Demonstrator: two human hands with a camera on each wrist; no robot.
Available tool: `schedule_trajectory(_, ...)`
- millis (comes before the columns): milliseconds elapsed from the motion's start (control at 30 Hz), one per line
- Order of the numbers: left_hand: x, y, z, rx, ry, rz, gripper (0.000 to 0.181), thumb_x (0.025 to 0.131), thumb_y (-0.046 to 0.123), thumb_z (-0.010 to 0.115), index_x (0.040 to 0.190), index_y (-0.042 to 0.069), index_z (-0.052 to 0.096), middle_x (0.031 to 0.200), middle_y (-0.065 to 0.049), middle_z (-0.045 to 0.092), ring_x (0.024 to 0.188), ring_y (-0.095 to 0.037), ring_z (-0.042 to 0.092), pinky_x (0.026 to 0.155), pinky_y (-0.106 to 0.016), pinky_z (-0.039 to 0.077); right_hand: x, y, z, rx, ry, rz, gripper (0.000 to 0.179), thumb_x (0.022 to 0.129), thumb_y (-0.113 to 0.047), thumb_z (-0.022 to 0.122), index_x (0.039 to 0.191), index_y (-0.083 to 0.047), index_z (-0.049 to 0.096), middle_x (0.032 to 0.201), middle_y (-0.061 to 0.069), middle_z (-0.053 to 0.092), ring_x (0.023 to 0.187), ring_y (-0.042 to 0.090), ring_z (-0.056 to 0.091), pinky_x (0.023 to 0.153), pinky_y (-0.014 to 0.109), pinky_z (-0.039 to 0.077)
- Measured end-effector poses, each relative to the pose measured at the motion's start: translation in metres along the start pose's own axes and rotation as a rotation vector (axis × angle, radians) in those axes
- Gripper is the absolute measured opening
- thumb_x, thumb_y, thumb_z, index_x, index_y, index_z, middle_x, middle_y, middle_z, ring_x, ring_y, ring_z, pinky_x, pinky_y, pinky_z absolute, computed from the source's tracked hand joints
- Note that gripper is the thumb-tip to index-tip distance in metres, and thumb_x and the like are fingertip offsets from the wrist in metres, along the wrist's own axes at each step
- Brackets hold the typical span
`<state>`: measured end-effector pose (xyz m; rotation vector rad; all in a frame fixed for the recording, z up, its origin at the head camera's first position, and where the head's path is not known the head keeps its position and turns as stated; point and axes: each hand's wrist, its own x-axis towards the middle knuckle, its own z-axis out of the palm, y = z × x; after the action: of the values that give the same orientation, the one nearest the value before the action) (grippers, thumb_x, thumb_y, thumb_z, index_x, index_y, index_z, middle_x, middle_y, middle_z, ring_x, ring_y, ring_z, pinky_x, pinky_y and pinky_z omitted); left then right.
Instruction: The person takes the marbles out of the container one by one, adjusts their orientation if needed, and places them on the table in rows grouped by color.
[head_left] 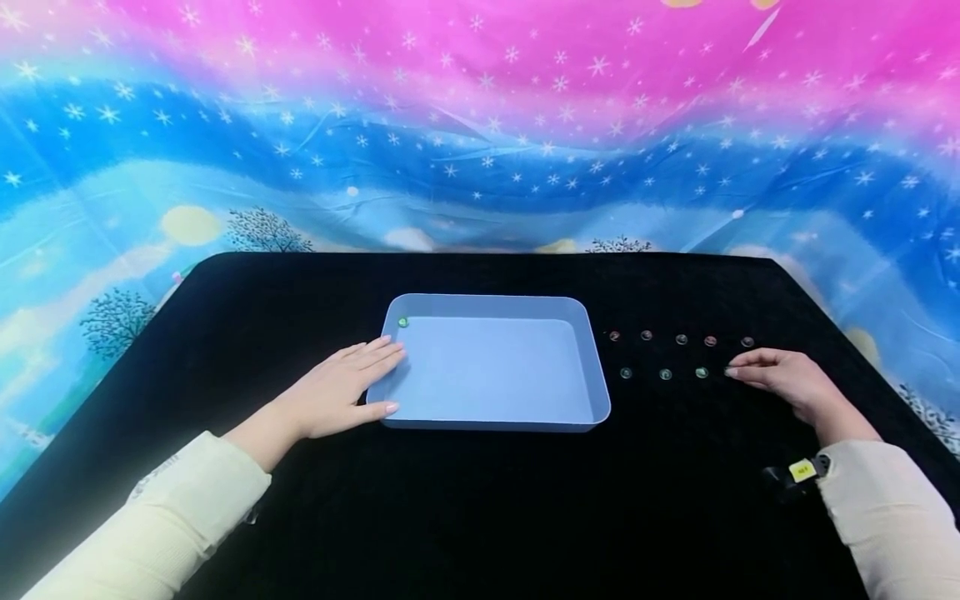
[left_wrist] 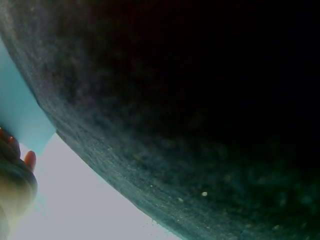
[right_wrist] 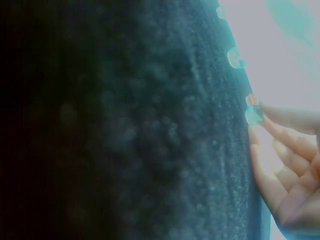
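Observation:
My left hand point(head_left: 348, 387) lies across the left rim of a shallow blue tray point(head_left: 487, 421), fingers stretched over the edge and thumb near the front corner. Inside the tray, one green marble point(head_left: 403, 322) sits at the back left corner. To the right of the tray, my right hand point(head_left: 787, 379) pinches a small glass marble point(head_left: 730, 372) between its fingertips, at the end of the front row. The right wrist view shows those fingers at a greenish marble point(right_wrist: 253, 115). The left wrist view catches only part of the left hand point(left_wrist: 17, 185) and the tray point(left_wrist: 20, 107).
Several glass marbles lie in two rows on the black cloth point(head_left: 487, 517), among them a green one point(head_left: 701, 372) beside the right fingertips and a reddish one point(head_left: 710, 341) behind. A patterned curtain point(head_left: 480, 125) hangs behind the table.

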<state>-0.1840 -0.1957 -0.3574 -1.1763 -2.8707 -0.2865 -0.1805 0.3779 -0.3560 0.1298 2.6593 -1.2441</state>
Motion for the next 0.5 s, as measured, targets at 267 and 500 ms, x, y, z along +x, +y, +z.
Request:
schedule_trajectory(267,-0.0013,-0.001,-0.0001,-0.005,0.0,0.0,0.07,0.083,0.055,0.04,0.135,0.009,0.03,0.139,-0.004,0.025,0.129,-0.017,0.014,0.101,-0.038,0.014,0.0021,0.0018,0.0006,0.001,-0.012,0.003,0.041,0.08,-0.037,0.058,0.104,-0.004,0.058,0.102,-0.013,0.043,0.079,-0.008,0.054,0.071,0.023,0.045)
schedule_trajectory(500,-0.0015,-0.0017,0.0003,-0.002,0.006,0.007,0.07,0.083,0.055,0.039,0.135,0.009,0.03,0.139,-0.005,0.026,0.129,-0.018,0.014,0.101,-0.039,0.014,-0.0001,0.0075,0.0016,0.084,0.031,-0.01,0.034,0.081,-0.033,0.058,0.103,-0.006,0.058,0.1,-0.018,0.041,0.078,-0.007,0.055,0.065,0.013,0.043)
